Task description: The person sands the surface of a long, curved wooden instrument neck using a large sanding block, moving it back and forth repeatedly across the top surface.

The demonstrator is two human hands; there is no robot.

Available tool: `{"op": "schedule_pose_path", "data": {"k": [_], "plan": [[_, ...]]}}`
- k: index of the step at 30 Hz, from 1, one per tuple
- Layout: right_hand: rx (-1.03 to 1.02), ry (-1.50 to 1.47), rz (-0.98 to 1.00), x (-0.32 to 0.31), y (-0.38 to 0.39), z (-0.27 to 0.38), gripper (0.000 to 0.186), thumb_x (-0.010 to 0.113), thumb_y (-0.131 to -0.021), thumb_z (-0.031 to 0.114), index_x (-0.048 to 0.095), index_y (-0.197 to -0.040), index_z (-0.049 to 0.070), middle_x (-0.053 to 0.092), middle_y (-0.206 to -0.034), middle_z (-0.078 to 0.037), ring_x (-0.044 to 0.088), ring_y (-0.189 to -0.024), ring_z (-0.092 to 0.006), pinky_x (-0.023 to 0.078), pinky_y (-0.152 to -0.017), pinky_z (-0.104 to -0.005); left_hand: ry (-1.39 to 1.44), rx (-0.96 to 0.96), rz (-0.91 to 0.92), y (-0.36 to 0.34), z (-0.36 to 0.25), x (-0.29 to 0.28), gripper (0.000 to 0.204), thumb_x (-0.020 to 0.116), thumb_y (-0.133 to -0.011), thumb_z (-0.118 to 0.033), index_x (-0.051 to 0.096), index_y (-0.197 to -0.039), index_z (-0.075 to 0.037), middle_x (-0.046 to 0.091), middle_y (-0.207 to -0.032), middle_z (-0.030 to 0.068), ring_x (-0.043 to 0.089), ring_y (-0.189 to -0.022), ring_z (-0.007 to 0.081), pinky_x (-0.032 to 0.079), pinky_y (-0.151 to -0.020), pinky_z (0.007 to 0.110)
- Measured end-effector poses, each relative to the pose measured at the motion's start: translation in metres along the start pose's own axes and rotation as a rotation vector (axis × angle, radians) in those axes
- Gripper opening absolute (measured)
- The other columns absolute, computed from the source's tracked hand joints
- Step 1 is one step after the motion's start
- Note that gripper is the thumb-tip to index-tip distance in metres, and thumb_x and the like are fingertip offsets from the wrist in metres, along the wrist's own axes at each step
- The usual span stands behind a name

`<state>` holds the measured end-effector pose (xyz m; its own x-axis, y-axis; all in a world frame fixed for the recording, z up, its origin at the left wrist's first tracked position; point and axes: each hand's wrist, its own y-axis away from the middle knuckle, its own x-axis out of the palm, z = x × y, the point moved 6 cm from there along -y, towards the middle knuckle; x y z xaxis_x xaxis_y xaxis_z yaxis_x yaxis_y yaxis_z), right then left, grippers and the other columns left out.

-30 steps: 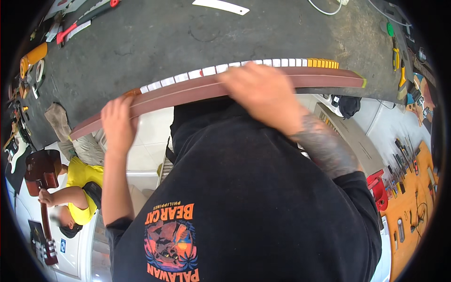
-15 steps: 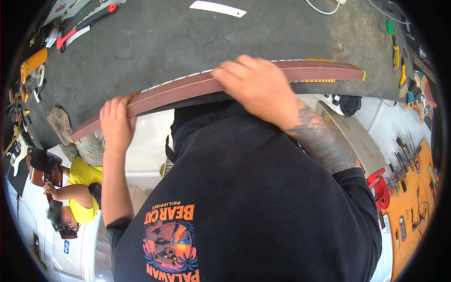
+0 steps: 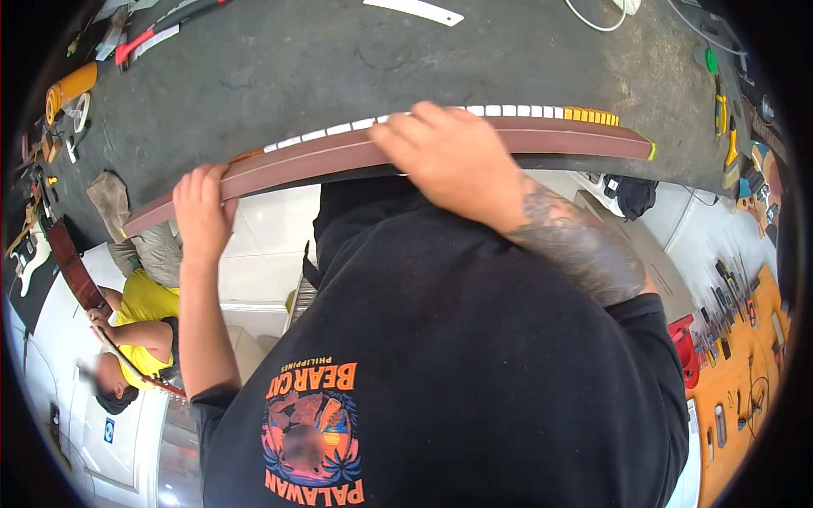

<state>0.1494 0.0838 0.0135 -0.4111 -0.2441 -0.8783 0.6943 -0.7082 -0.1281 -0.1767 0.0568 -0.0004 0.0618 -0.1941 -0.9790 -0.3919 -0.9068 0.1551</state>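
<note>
A long reddish-brown sanding beam (image 3: 296, 162) stretches nearly across the bench's near edge. My left hand (image 3: 201, 201) is closed round it toward its left end. Near the middle, my right hand (image 3: 449, 161) grips it from above, fingers over the far side. Under the beam lies what looks like a guitar neck, mostly hidden. Along its far side shows a row of white blocks (image 3: 339, 129) that turns into yellow blocks (image 3: 590, 116) at the right. A yellow-green edge (image 3: 652, 151) marks the beam's right end.
The dark bench top (image 3: 279, 68) holds a white notched strip (image 3: 413, 10), a red-handled tool (image 3: 135, 45), an orange roll (image 3: 72, 91) and a grey cloth (image 3: 108, 203). Yellow-handled tools (image 3: 732, 146) lie right. A person in yellow (image 3: 148, 322) holds a guitar at left.
The beam has slid left along the bench and slightly toward me, with both hands on it. More of the white and yellow blocks shows on its far side. The other person's guitar has turned.
</note>
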Motion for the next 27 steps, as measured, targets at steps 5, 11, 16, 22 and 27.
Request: {"op": "schedule_pose_path", "data": {"k": [5,11,16,22,27], "plan": [[0.028,0.035,0.106,-0.038,0.052,-0.055,0.047,0.081,-0.076,0.008,0.07,-0.121,0.008,0.072,-0.107,-0.004,0.068,-0.093,-0.0241,0.058,-0.074,-0.0355,0.013,0.035,-0.016,-0.027,-0.077,0.014,0.053,0.081,-0.073,-0.014,0.063,-0.123,-0.012,0.067,-0.116,0.0068,0.063,-0.109,0.0303,0.046,-0.095,0.048],[0.065,0.021,0.171,-0.079,0.105,-0.101,0.053,0.08,-0.07,-0.002,0.07,-0.121,0.004,0.073,-0.109,-0.012,0.07,-0.095,-0.031,0.058,-0.078,-0.0423,0.041,0.069,-0.036,-0.063,-0.167,0.016,0.037,0.074,-0.08,-0.017,0.064,-0.115,-0.014,0.065,-0.104,0.0041,0.063,-0.102,0.0253,0.048,-0.087,0.045],[0.043,-0.014,0.033,-0.004,0.028,-0.006,0.042,0.078,-0.078,0.014,0.068,-0.118,0.008,0.071,-0.102,-0.003,0.068,-0.092,-0.0227,0.057,-0.072,-0.0351,-0.018,-0.005,-0.055,0.01,-0.029,0.007,0.054,0.082,-0.072,-0.011,0.064,-0.122,-0.012,0.067,-0.116,0.0071,0.063,-0.111,0.0317,0.046,-0.097,0.048],[0.131,0.048,0.094,-0.045,0.096,-0.057,0.05,0.08,-0.073,0.005,0.071,-0.122,0.009,0.075,-0.111,-0.007,0.071,-0.095,-0.0262,0.059,-0.078,-0.0388,0.033,0.076,-0.064,-0.029,-0.124,0.015,0.04,0.078,-0.076,-0.02,0.063,-0.113,-0.015,0.065,-0.108,0.0017,0.062,-0.104,0.0249,0.045,-0.092,0.045],[0.096,0.025,0.115,-0.072,0.115,-0.083,0.055,0.078,-0.069,-0.001,0.07,-0.123,0.003,0.074,-0.109,-0.012,0.071,-0.097,-0.0311,0.059,-0.081,-0.0407,0.067,0.03,-0.033,-0.046,-0.169,0.021,0.051,0.083,-0.074,-0.018,0.063,-0.12,-0.013,0.066,-0.114,0.004,0.063,-0.107,0.0265,0.046,-0.096,0.044]]}}
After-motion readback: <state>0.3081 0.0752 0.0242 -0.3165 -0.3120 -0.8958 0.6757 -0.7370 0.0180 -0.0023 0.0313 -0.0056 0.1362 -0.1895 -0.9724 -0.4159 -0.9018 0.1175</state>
